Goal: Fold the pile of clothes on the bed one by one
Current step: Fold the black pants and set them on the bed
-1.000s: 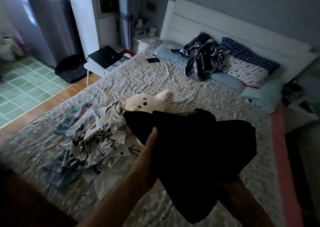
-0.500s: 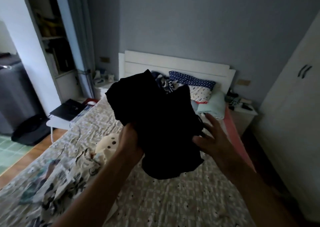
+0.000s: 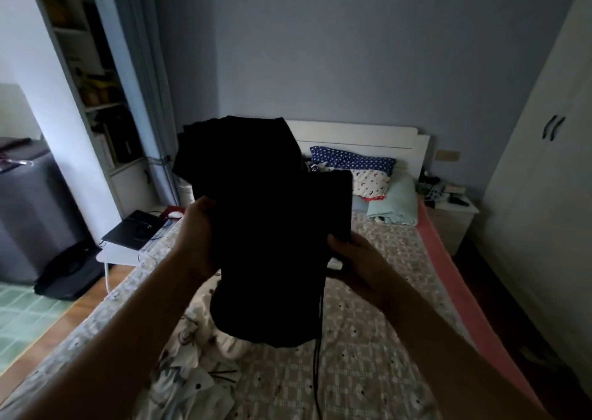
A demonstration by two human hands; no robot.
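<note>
Both hands, left hand & right hand, grip a bunched black cloth garment held above the patterned bed; nothing looks folded yet; crumpled white printed clothes pile waits below-left.

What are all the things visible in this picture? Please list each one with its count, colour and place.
black garment: one, black, held up in the air over the bed
pile of clothes: one, white with dark print, on the near left of the bed
bed: one, pale patterned cover with pink edge, centre
headboard: one, white, against the back wall
pillows: three at least, blue dotted, white printed, pale green, by the headboard
laptop: one, black, on a small white table left of the bed
nightstand: one, pale, right of the bed
wardrobe: one, white, far right
left hand: grip on the garment's left side
right hand: grip on its right edge
</note>
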